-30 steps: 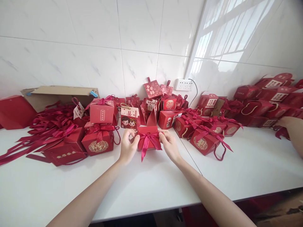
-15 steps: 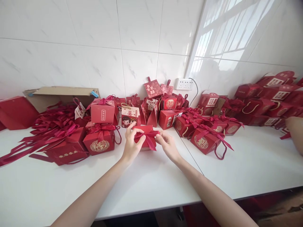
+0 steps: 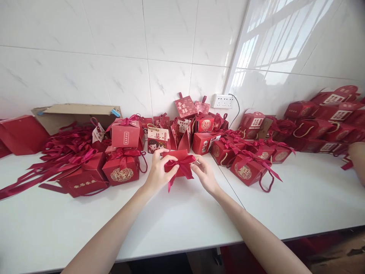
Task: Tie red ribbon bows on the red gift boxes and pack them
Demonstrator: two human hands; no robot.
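Note:
A red gift box (image 3: pixel 179 154) sits on the white table in front of me, with a dark-red ribbon (image 3: pixel 185 167) tied in a bow on its near side. My left hand (image 3: pixel 161 167) pinches the bow's left loop between thumb and fingers. On the other side, my right hand (image 3: pixel 204 170) has its thumb and fingertips closed at the bow's right loop. One ribbon tail hangs down below the left thumb, and another spreads out toward the right. Part of the box is hidden behind the hands and ribbon.
Finished-looking red boxes with bows (image 3: pixel 245 167) stand to the right, others (image 3: pixel 121 169) to the left. Loose ribbons (image 3: pixel 68 144) pile before a cardboard box (image 3: pixel 80 110). Stacked boxes (image 3: pixel 319 125) fill the far right, near another person's arm (image 3: pixel 357 160). A power strip (image 3: pixel 223 101) is by the wall.
The bow has shifted slightly right and its loops look pulled wider. A ribbon tail now hangs lower beneath my left thumb. Both hands have stayed at the bow.

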